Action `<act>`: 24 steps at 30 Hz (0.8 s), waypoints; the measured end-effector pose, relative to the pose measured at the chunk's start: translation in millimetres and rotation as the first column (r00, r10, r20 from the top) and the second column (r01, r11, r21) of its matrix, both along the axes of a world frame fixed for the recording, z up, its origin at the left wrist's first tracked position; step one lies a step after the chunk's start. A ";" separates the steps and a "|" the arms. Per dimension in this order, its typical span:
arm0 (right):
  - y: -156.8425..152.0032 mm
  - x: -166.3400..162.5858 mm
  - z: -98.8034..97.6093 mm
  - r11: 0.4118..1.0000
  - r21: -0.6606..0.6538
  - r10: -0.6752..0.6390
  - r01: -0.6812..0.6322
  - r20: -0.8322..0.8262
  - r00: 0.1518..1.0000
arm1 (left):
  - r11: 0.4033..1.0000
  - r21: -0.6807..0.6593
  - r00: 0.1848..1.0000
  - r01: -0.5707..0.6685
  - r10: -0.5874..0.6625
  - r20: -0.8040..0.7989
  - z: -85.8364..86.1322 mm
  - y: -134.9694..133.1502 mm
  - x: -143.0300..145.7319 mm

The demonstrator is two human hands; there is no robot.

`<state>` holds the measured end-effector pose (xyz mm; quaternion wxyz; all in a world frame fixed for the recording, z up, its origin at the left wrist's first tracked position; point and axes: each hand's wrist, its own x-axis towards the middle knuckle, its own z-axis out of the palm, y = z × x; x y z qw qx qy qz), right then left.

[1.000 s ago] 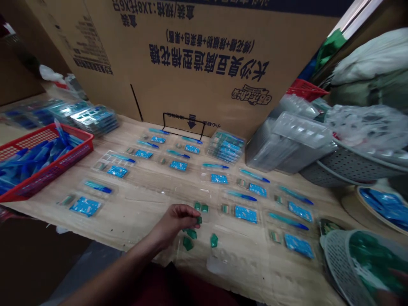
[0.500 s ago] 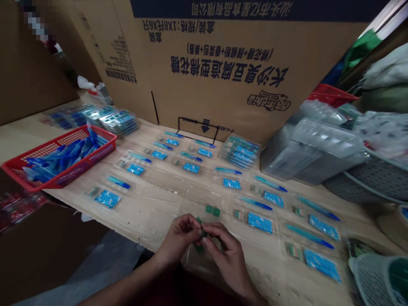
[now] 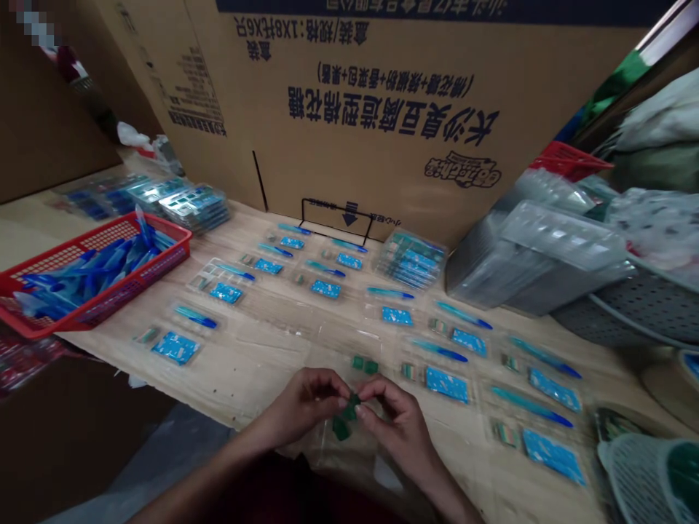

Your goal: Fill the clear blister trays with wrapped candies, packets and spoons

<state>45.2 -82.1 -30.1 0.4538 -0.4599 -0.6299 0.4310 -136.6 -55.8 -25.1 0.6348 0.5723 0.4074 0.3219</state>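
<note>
My left hand (image 3: 311, 404) and my right hand (image 3: 397, 422) meet over the near edge of the table. Fingertips of both are pinched on a small green piece (image 3: 353, 400), whose exact kind I cannot make out. Just below it a second green piece (image 3: 341, 429) shows, apparently lying on clear plastic. Two small green squares (image 3: 365, 364) lie beyond my fingers, in or on a clear plastic tray (image 3: 349, 331). To the right sits another clear tray with a blue pen (image 3: 440, 349), a blue white-specked packet (image 3: 446, 383) and a small striped block (image 3: 411, 372).
Several similar filled trays spread across the table. A red basket (image 3: 90, 318) of blue pens stands left, with stacked packs (image 3: 194, 207) behind. A cardboard box (image 3: 349, 160) walls off the back. Right are stacked clear trays (image 3: 540, 255), a grey basket (image 3: 655, 298) and a pale-green basket (image 3: 636, 473).
Both hands stay together at the green piece, with the fingers shifted slightly. The lower green piece shows more fully now. The view has moved a little, so the left-side things appear further left.
</note>
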 end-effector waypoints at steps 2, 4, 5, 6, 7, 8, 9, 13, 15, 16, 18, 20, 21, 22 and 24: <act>15.4 2.8 -2.0 0.995 0.101 -0.033 0.017 0.163 0.986 | 0.952 0.305 0.963 -0.008 0.089 -0.254 -1.8 7.5 -5.7; 33.6 2.4 -4.9 0.975 0.220 -0.066 -0.017 0.364 0.929 | 0.871 0.485 0.866 0.082 0.178 -0.467 -6.5 14.4 -8.8; 42.1 0.9 -6.4 0.963 0.261 -0.064 -0.066 0.459 0.886 | 0.848 0.508 0.815 0.152 0.183 -0.550 -9.6 16.9 -9.3; 49.3 -1.2 -8.0 0.952 0.279 -0.049 -0.125 0.543 0.838 | 0.835 0.505 0.771 0.217 0.171 -0.614 -12.7 18.6 -9.1; 55.0 -3.5 -9.5 0.942 0.280 -0.029 -0.182 0.611 0.791 | 0.827 0.495 0.739 0.266 0.154 -0.655 -15.7 19.5 -8.6; 59.0 -5.8 -11.0 0.936 0.271 -0.010 -0.226 0.661 0.750 | 0.820 0.490 0.722 0.297 0.143 -0.677 -18.3 19.7 -8.0; 61.3 -7.8 -12.4 0.933 0.257 0.005 -0.254 0.693 0.721 | 0.812 0.494 0.718 0.310 0.141 -0.682 -20.3 19.4 -7.4; 60.7 -8.9 -18.5 0.948 0.217 0.020 -0.231 0.687 0.727 | 0.787 0.526 0.731 0.322 0.146 -0.667 -23.6 17.0 -7.7; 59.3 -7.1 -20.9 0.956 0.226 -0.010 -0.187 0.663 0.749 | 0.778 0.539 0.732 0.324 0.154 -0.663 -24.5 16.5 -8.6; 59.0 -6.5 -21.7 0.957 0.236 -0.032 -0.167 0.662 0.749 | 0.774 0.543 0.733 0.325 0.157 -0.662 -25.1 16.5 -8.9; 58.9 -6.4 -22.0 0.956 0.256 -0.072 -0.144 0.680 0.730 | 0.771 0.544 0.729 0.332 0.156 -0.666 -26.5 16.9 -9.2; 58.5 -6.7 -19.9 0.955 0.261 -0.087 -0.144 0.707 0.702 | 0.772 0.540 0.722 0.336 0.156 -0.674 -27.8 17.5 -9.4; 57.8 -6.2 -17.9 0.954 0.261 -0.088 -0.148 0.714 0.694 | 0.772 0.539 0.720 0.336 0.158 -0.675 -28.0 17.9 -9.8; 56.4 -4.9 -15.3 0.953 0.264 -0.089 -0.150 0.714 0.695 | 0.773 0.540 0.721 0.334 0.160 -0.674 -27.9 18.2 -10.4; 51.5 -0.1 -8.9 0.951 0.277 -0.093 -0.139 0.683 0.725 | 0.773 0.546 0.737 0.324 0.155 -0.658 -26.5 18.3 -12.2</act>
